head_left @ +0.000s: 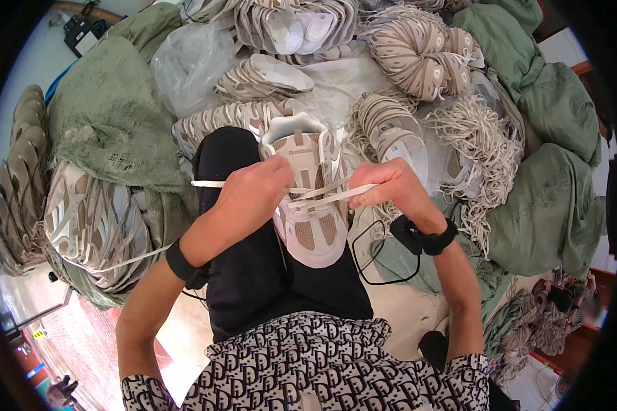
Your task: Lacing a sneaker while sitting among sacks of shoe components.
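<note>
Shoe (pixel 308 171) is resting over lap (pixel 243 274), toe at six o'clock. Left hand (pixel 256 190), nine, is seemingly gripping lace (pixel 336 198), fingers curled; right hand (pixel 391 183), three, is pinching lace. Should be pulling evenly, strands flat.

Shoe (pixel 307 177): one word printed on tongue (pixel 300 153). Shirt (pixel 301 363), below shoe: rpt'd blk letters all over. Blk box (pixel 75 31), far up-left of shoe: white label (pixel 87 42), txt too small to read.
</note>
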The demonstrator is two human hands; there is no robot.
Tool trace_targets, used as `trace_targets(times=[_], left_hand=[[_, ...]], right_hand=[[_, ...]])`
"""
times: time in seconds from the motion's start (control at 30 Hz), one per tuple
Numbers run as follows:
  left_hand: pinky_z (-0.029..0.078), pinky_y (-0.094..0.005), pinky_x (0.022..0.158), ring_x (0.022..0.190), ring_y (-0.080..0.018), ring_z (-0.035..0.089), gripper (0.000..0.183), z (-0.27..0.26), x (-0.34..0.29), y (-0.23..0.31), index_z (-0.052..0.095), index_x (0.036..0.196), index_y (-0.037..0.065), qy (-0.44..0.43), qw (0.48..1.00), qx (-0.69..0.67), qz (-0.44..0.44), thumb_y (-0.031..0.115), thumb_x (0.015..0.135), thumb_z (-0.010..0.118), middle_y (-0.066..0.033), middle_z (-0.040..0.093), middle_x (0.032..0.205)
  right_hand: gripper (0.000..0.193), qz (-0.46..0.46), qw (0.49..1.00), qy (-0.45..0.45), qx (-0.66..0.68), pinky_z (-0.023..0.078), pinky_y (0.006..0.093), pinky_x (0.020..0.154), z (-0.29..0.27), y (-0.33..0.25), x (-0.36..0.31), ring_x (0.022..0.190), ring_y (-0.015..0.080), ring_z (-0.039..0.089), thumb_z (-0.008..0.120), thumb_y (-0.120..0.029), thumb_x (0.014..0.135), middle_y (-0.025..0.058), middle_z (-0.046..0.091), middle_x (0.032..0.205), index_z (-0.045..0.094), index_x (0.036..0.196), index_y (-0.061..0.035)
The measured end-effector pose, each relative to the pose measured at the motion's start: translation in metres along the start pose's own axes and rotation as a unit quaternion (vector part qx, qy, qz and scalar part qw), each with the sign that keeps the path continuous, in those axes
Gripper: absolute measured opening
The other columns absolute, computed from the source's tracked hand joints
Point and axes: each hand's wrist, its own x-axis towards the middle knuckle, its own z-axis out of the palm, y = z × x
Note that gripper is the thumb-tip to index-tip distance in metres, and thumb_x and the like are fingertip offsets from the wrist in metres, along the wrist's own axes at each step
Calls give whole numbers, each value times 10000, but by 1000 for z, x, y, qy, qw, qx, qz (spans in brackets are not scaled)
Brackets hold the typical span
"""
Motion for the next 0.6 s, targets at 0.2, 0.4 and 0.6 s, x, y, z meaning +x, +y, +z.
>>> trace_targets(times=[0.2, 0.4, 0.6], left_hand=[[464, -386, 594, 717, -327, 570, 52, -8, 5, 0, 521, 810, 35, -29, 997, -55, -52, 37, 766, 548, -129, 564, 783], [463, -387, 593, 705, -321, 574, 45, -8, 4, -6, 526, 816, 35, -43, 998, -22, -50, 62, 783, 542, -126, 569, 749], [462, -387, 620, 726, -317, 574, 72, -24, 1, -17, 547, 828, 36, -60, 998, -17, -9, 81, 775, 565, -135, 566, 771]], right_hand=[[134, 113, 990, -7, 87, 394, 265, 611, -27, -6, 7, 567, 137, 527, 630, -126, 696, 61, 584, 597, 655, 722, 3], [133, -116, 836, -84, -529, 383, 298, 641, -24, 2, 12, 570, 157, 519, 675, -190, 651, 34, 574, 605, 662, 725, -80], [144, -189, 945, -73, -258, 413, 322, 736, -28, -10, 14, 744, 208, 548, 666, -200, 637, 17, 590, 703, 616, 658, -67]])
